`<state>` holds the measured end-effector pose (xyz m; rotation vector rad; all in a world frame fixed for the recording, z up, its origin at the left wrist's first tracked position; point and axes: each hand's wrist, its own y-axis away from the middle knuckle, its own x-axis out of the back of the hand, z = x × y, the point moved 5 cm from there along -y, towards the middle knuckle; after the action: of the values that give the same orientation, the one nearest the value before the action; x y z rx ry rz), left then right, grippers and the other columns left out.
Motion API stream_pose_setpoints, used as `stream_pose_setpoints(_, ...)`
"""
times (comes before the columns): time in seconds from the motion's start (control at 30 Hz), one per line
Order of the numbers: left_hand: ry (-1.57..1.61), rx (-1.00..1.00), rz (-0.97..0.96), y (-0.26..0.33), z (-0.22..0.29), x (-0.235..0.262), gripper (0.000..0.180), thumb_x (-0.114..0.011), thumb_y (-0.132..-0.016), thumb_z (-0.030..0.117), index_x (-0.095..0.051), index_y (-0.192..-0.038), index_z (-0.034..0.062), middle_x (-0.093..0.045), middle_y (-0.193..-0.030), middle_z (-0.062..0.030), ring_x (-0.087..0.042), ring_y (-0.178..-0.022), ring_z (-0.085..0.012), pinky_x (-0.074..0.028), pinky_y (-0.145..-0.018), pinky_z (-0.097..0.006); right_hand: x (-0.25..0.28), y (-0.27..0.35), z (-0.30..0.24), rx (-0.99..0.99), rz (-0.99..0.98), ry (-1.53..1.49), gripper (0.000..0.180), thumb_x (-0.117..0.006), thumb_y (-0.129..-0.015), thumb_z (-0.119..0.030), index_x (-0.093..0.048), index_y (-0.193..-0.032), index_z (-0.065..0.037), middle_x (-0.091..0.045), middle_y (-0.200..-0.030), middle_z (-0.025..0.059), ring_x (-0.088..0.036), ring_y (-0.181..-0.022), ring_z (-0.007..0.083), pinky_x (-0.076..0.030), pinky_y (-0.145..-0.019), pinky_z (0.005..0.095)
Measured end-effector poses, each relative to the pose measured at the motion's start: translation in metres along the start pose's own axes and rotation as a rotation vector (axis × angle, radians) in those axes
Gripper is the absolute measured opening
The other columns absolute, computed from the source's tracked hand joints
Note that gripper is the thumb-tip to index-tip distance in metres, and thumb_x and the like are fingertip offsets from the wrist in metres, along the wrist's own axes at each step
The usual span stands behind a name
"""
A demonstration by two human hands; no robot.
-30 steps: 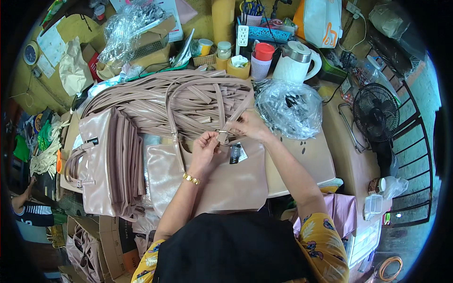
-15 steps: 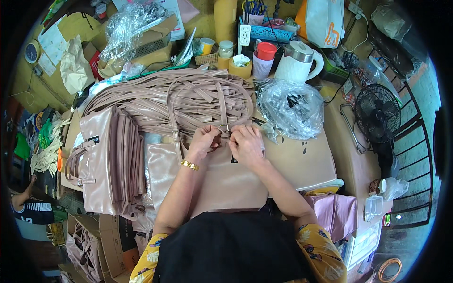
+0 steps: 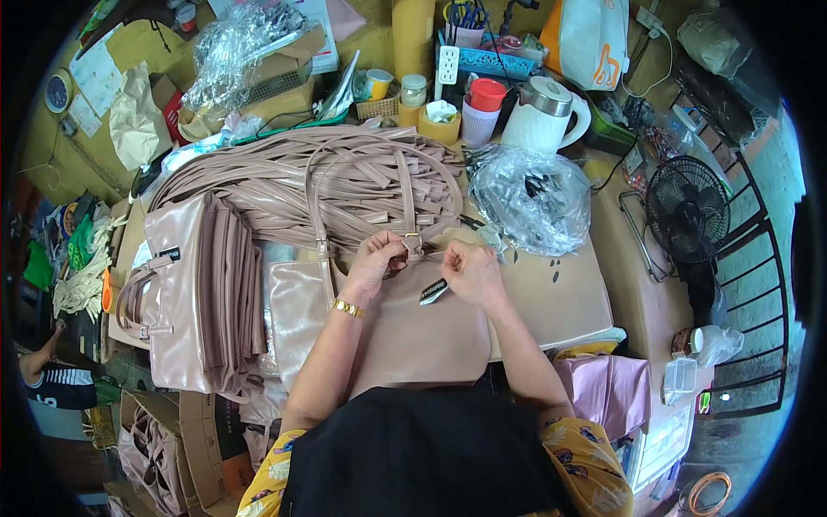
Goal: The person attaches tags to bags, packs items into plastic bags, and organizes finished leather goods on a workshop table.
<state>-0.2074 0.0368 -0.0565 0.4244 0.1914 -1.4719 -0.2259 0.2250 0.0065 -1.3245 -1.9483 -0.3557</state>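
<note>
Handbag point(image 3: 413, 332) is gripped at its top edge by both hands on a cluttered table point(image 3: 560, 293).
Strap point(image 3: 405, 207) is pinched by left hand point(image 3: 376, 261); right hand point(image 3: 468, 269) is clenched beside a dangling tag point(image 3: 433, 291).

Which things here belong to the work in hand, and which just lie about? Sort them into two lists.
In hand:
left hand
right hand
beige handbag
its strap buckle
dark hang tag

Lying about:
pile of beige straps
stack of finished bags
clear plastic bag
kettle
black fan
</note>
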Motion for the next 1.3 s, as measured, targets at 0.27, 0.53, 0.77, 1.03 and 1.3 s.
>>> stream_pose_setpoints(0.27,-0.043,-0.082,-0.064,0.015,0.007,-0.007,0.009,-0.067,-0.086,0.013,-0.062,-0.084,0.0066,-0.065,-0.078,-0.0001,-0.057,-0.066,-0.0055,-0.046,-0.061,-0.019,0.014,-0.012,0.016,-0.089,0.108,-0.069,0.023,-0.063,-0.087,-0.029,-0.06,-0.093,-0.007,-0.066,-0.079,0.0082,-0.063,-0.081,0.026,-0.039,-0.085,0.0433)
stream_pose_setpoints(0.53,-0.045,-0.19,-0.234,0.026,0.01,-0.018,0.008,-0.068,-0.086,0.011,-0.062,-0.086,0.0054,-0.065,-0.087,-0.0004,-0.056,-0.077,-0.0044,-0.044,-0.068,-0.018,-0.026,-0.06,0.055,-0.169,0.054,-0.541,0.035,-0.061,-0.091,-0.011,-0.041,-0.118,-0.002,-0.062,-0.103,0.0144,-0.062,-0.084,0.0215,-0.05,-0.075,0.033)
stream_pose_setpoints(0.77,-0.04,-0.196,-0.292,0.037,0.012,-0.02,0.013,-0.071,-0.083,0.008,-0.06,-0.089,0.0038,-0.065,-0.093,-0.002,-0.06,-0.086,-0.0087,-0.048,-0.077,-0.023,-0.02,-0.074,0.041,-0.336,0.057,-1.669,0.03,-0.061,-0.088,-0.002,-0.046,-0.115,0.001,-0.062,-0.104,0.0178,-0.064,-0.083,0.0207,-0.054,-0.074,0.0278)
stream_pose_setpoints(1.03,-0.094,-0.212,-0.292,0.033,0.007,-0.018,0.01,-0.067,-0.085,0.002,-0.061,-0.092,0.0031,-0.065,-0.094,-0.0009,-0.057,-0.081,-0.0045,-0.046,-0.071,-0.019,0.018,-0.091,-0.03,0.103,0.127,-0.813,0.018,-0.068,-0.08,0.004,-0.062,-0.096,0.001,-0.068,-0.084,0.0058,-0.062,-0.071,0.0081,-0.051,-0.063,0.0214)
stream_pose_setpoints(1.3,-0.164,-0.206,-0.283,0.029,-0.007,-0.006,0.012,-0.066,-0.086,0.007,-0.059,-0.095,0.0035,-0.062,-0.091,0.0013,-0.053,-0.079,-0.0036,-0.043,-0.072,-0.02,-0.014,-0.108,-0.035,0.055,-0.13,-0.699,0.015,-0.072,-0.078,0.002,-0.061,-0.087,-0.002,-0.064,-0.075,-0.0003,-0.057,-0.063,0.0038,-0.045,-0.057,0.0178)
